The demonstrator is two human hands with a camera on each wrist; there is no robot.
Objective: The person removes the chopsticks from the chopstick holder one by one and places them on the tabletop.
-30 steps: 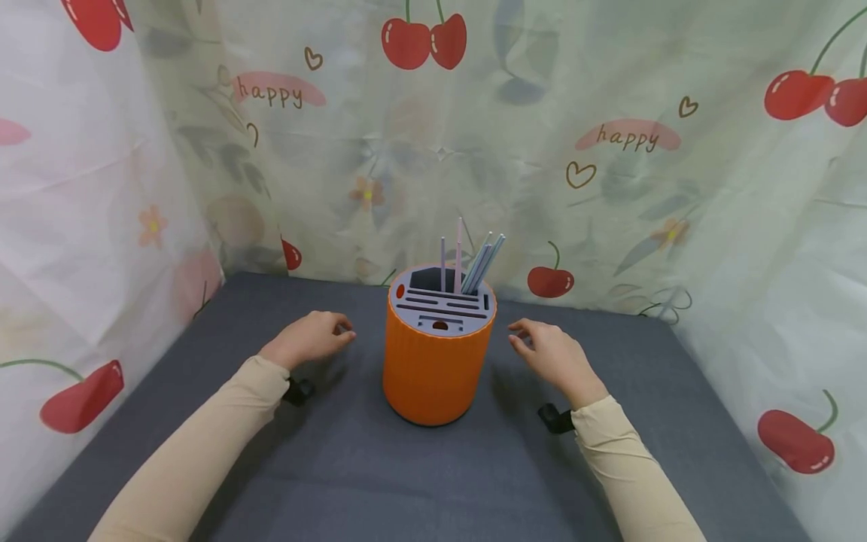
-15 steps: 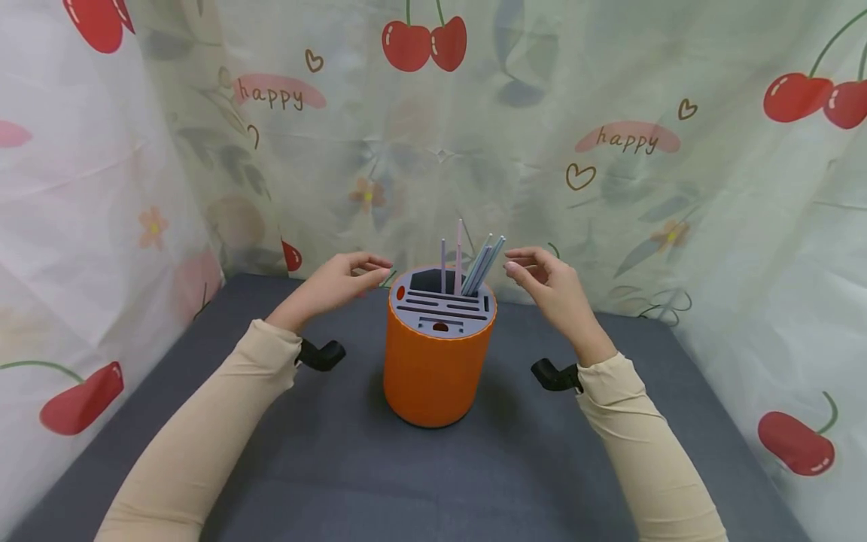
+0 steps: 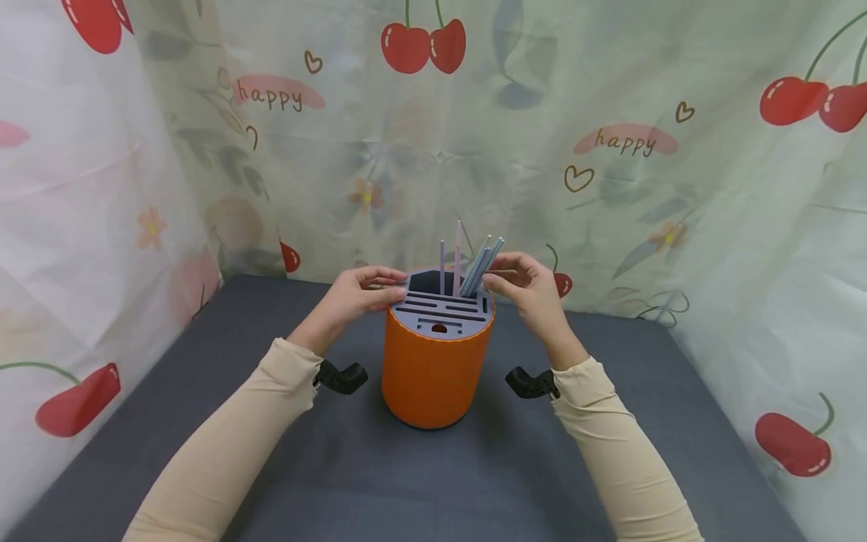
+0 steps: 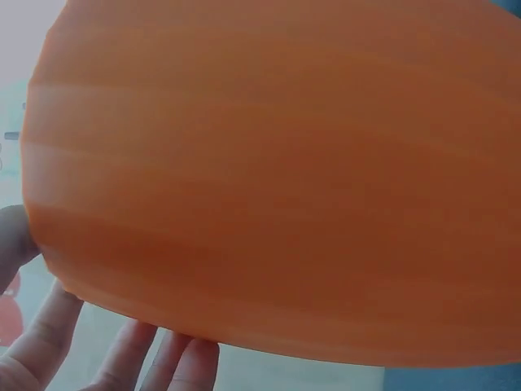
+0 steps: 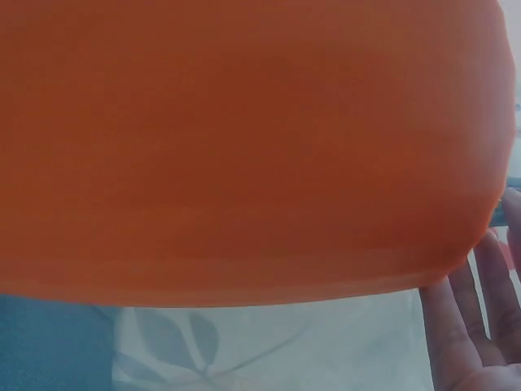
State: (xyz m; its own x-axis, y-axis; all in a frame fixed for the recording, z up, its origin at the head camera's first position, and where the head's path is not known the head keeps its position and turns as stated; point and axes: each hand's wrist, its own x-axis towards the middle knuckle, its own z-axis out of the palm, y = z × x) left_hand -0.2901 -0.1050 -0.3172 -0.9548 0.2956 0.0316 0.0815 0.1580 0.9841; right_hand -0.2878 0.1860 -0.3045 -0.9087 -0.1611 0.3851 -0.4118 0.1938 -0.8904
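Touching the orange holder [image 3: 433, 376] at opposite sides of its top edge with the left grip [image 3: 352, 296] and the right grip [image 3: 536, 287], both unclosed, with fingers [image 5: 446, 330] loosely extended. Standing upright on the bench [image 3: 406, 489], between the two. Bearing at the rear of its top some straws [image 3: 479, 269], leaning mostly toward the right grip; whether touched by it, cannot tell.

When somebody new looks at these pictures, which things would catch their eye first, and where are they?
Probably the bright orange holder, upright in the middle of the dark tabletop, with the left hand and right hand at opposite sides of its top. Next might come the thin pastel sticks rising from its rear opening, then the big red cherries printed on the pale cloth behind.
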